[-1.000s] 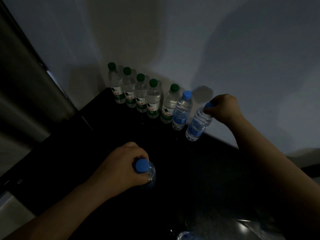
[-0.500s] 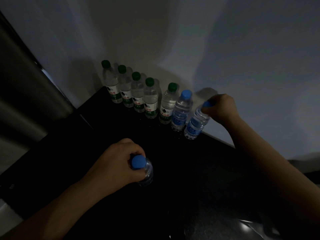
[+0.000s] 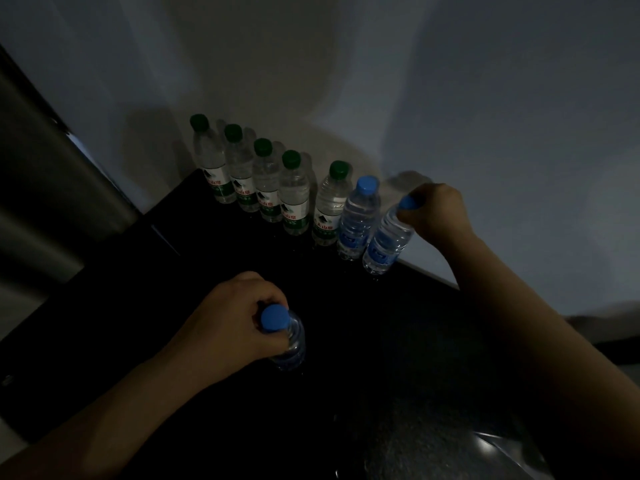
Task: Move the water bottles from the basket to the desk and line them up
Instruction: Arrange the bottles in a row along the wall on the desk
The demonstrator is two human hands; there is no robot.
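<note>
Water bottles [image 3: 294, 199] stand in row at back of black desk [image 3: 398, 341], by wall [image 3: 485, 98], caps up. Clear bumpy plastic, round. Your right hand [image 3: 437, 213] pinches last bottle [image 3: 382, 242] by top, bottle leaning. Your left hand [image 3: 232, 320] grips neck of near bottle [image 3: 290, 342], upright, apart from row.

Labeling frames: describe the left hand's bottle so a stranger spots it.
A dark desk has a bottle row along the wall. Nearer the camera, the left hand grips a blue-capped bottle by its neck. It alone is outside the row.
</note>
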